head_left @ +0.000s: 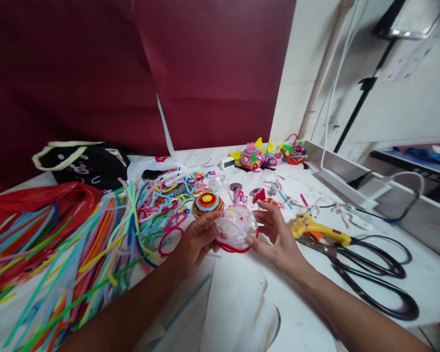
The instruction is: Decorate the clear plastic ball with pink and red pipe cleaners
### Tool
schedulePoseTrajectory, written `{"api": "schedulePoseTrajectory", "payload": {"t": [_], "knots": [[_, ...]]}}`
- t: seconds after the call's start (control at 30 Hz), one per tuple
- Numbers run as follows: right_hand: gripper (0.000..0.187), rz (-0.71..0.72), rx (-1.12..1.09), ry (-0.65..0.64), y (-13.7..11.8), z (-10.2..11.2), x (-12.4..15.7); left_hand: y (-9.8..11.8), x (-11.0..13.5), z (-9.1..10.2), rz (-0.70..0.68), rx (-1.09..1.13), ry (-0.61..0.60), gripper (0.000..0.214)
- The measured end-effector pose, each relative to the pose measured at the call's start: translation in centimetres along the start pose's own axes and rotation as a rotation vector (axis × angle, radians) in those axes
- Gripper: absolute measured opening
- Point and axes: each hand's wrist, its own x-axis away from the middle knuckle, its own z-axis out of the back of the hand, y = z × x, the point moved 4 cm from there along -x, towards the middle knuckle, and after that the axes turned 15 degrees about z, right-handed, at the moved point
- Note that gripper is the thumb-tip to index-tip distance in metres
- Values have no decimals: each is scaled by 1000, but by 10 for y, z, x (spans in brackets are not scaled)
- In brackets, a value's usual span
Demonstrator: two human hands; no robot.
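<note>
Clear dome held between both hands above a crowded white table

From where I sit, loose pipe cleaners [99, 244] crowd the left side, with a red plastic bag [84, 190] and a black bag [91, 168] behind. Just beyond my hands sits a striped wound dome [208, 203], its lower edge partly covered by my left hand [195, 240]. A yellow glue gun [324, 231] and black-handled scissors [333, 253] overlap to the right, close beside my right forearm. Farther back stand finished-looking colourful ornaments [252, 159] and a small white timer [227, 163].

The clear dome [236, 225] is near the middle of my view. Its left edge is pinched in my left fingers; my right hand [276, 237] cups the other side loosely, thumb on the near face, fingers spread. A red strand [234, 250] curves along the lower edge, facing me. (Being round, it gives me no clear long axis, and I cannot tell exactly where its hollow faces.)
</note>
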Motion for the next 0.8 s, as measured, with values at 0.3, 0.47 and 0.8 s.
{"api": "schedulePoseTrajectory", "payload": {"t": [0.3,0.47,0.8], "knots": [[73,129,-151,-42,1,-2,-1,5,15,-9,-196,-166,-49,27],[74,161,-176,-46,-3,-2,-3,11,24,-16,-291,-289,-22,29],[70,183,-183,-22,-9,-1,-3,19,35,-24,-288,-297,-67,33]]}}
